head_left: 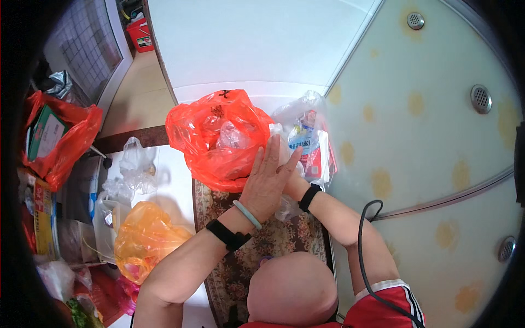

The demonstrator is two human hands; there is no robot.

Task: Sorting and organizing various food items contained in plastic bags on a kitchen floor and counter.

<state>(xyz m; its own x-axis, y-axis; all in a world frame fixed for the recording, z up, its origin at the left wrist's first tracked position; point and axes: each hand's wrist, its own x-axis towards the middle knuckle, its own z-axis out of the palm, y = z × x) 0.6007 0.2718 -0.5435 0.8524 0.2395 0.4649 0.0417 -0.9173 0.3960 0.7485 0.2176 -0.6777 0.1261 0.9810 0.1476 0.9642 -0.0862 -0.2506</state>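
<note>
In the head view, my left hand (264, 180) is over the right edge of a red plastic bag (221, 172), its fingers stretched out and spread. My right hand (293, 183) is mostly hidden behind it, so its grip does not show. Just beyond both hands is a whitish translucent plastic item (282, 141), partly covered by my fingers. The red bag stands with its mouth open and has crumpled clear plastic (233, 135) inside. Against the wall to the right, a clear plastic bag (313, 107) holds printed packages (303, 137).
A patterned mat (229, 270) lies below my arms, with my bare knee (293, 287) over it. To the left are an orange plastic bag (147, 238), a knotted clear bag (137, 168), a translucent container (104, 229) and another red bag (82, 131). A black cable (361, 246) crosses my right arm.
</note>
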